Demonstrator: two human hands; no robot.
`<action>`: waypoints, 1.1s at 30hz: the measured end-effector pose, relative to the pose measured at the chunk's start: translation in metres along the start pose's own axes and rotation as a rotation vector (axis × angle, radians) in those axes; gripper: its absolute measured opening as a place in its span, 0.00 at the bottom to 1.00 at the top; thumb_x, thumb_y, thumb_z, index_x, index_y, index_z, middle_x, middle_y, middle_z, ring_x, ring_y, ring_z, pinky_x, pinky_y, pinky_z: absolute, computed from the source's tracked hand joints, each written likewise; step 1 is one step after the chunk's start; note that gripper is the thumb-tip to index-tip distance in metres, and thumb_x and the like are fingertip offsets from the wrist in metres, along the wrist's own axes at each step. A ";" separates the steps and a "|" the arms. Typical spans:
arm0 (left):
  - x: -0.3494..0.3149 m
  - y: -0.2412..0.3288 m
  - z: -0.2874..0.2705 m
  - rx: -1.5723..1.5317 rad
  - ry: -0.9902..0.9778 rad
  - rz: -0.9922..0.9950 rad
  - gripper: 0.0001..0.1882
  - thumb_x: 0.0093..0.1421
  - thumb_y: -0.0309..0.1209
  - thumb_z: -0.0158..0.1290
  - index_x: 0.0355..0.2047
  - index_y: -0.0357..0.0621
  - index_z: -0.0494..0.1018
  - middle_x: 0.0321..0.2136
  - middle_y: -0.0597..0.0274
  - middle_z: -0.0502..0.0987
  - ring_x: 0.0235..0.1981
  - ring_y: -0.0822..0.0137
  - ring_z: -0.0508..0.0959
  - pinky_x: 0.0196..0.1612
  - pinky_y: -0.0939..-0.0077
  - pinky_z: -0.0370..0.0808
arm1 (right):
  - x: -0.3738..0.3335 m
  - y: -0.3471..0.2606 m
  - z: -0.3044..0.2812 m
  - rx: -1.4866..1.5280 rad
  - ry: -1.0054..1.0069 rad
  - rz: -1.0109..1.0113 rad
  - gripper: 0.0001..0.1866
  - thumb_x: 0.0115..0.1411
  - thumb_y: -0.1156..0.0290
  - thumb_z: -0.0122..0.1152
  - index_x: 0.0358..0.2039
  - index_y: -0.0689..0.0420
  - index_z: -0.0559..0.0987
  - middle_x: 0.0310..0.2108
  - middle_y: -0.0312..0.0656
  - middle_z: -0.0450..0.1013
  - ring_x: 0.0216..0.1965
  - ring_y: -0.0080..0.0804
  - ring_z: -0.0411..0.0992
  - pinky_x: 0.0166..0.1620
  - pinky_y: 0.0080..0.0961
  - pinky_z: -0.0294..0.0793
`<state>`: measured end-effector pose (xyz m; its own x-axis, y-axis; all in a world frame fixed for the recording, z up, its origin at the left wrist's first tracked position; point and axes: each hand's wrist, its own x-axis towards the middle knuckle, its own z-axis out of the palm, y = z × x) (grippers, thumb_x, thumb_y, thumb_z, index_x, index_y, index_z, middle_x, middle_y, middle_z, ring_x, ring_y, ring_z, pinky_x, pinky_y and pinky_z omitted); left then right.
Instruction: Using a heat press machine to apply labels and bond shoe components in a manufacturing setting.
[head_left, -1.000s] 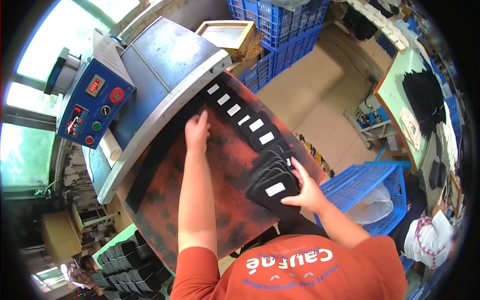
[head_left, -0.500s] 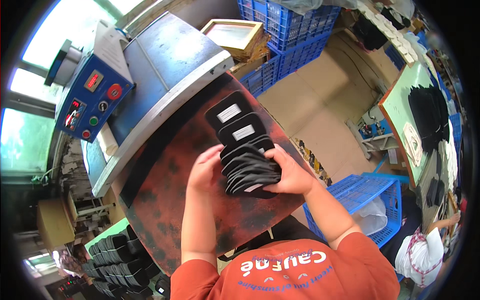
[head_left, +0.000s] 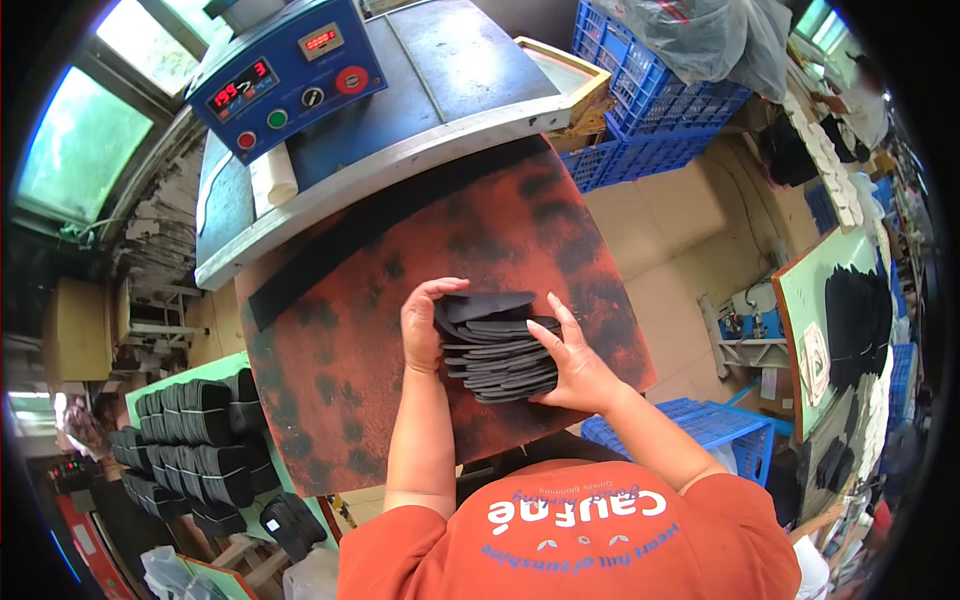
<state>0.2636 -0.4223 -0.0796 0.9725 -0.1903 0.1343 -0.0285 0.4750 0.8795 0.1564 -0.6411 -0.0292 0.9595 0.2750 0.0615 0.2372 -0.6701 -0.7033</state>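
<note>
Between my two hands is a stack of thin black rounded pads (head_left: 497,360), its layered edges facing me and slightly uneven. Its top pad (head_left: 490,304) tilts up at the far side. My left hand (head_left: 425,325) grips the stack's left side, fingers curled over the far corner. On the right side my right hand (head_left: 578,368) presses against the edges, thumb and fingers spread along them. Under the stack lies a red-brown worktable (head_left: 370,370) with dark blotches; whether the stack rests on it I cannot tell.
Beyond the table stands a blue control box (head_left: 290,75) on a metal-edged machine bed (head_left: 440,125). Bundled black pads (head_left: 200,440) lie on a green table at the left. A blue crate (head_left: 690,425) sits at the right, stacked crates (head_left: 650,110) behind.
The pads were fanned out with white labels showing on top; now they are gathered into a more even stack with no labels visible. My view has turned toward the left.
</note>
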 end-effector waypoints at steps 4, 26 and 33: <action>-0.005 0.003 0.015 -0.014 -0.077 -0.006 0.25 0.60 0.49 0.46 0.36 0.34 0.72 0.40 0.50 0.75 0.43 0.64 0.73 0.50 0.71 0.67 | 0.020 -0.003 -0.008 -0.009 0.018 -0.136 0.53 0.27 0.64 0.75 0.58 0.42 0.60 0.63 0.53 0.39 0.65 0.57 0.35 0.62 0.53 0.45; -0.028 0.000 0.029 0.338 -0.288 -0.086 0.54 0.51 0.68 0.38 0.62 0.34 0.43 0.63 0.45 0.44 0.65 0.57 0.44 0.64 0.69 0.40 | 0.031 -0.024 0.003 -0.359 -0.073 0.088 0.57 0.34 0.55 0.70 0.63 0.51 0.48 0.61 0.50 0.44 0.63 0.52 0.40 0.62 0.53 0.40; -0.032 -0.009 0.040 0.430 -0.246 -0.023 0.55 0.50 0.70 0.37 0.62 0.35 0.44 0.63 0.45 0.46 0.64 0.55 0.45 0.63 0.66 0.41 | 0.031 -0.036 0.007 -0.497 -0.073 0.068 0.58 0.36 0.50 0.69 0.63 0.55 0.45 0.61 0.55 0.41 0.62 0.52 0.42 0.59 0.63 0.37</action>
<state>0.2232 -0.4551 -0.0737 0.8919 -0.4188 0.1705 -0.1506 0.0803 0.9853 0.1769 -0.6039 -0.0068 0.9664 0.2546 -0.0349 0.2350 -0.9306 -0.2806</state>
